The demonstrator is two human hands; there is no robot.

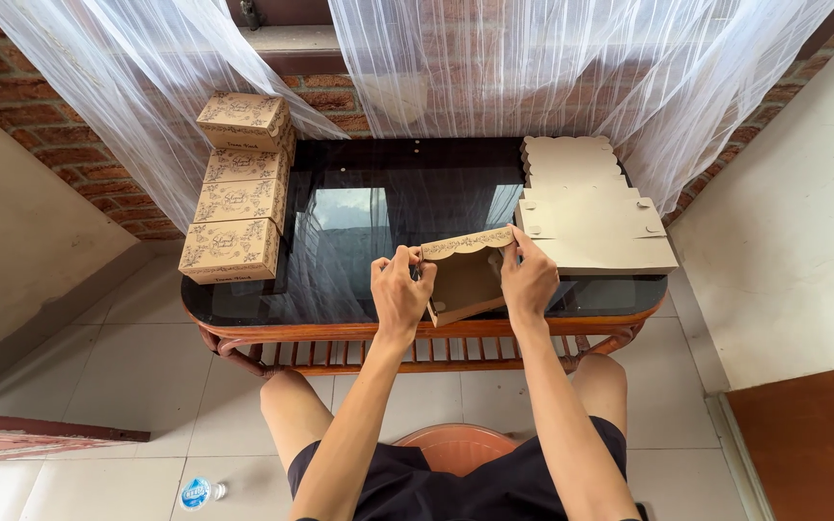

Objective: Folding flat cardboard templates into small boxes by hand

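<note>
Both my hands hold a brown cardboard box (465, 282) at the near edge of a dark glass-topped table (340, 280). The box is open toward me, and its scalloped, patterned lid flap stands up along the far side. My left hand (400, 289) grips the box's left end near the flap. On the right end, my right hand (529, 280) has its fingers on the flap's corner. A stack of flat, unfolded box blanks (591, 217) lies just right of the box.
Several finished patterned boxes (236, 193) are piled on the table's left end. White sheer curtains (456, 58) hang over a brick wall behind. A wooden rack runs under the table, an orange stool (456, 446) sits between my knees, and a plastic bottle (197, 493) lies on the tiled floor.
</note>
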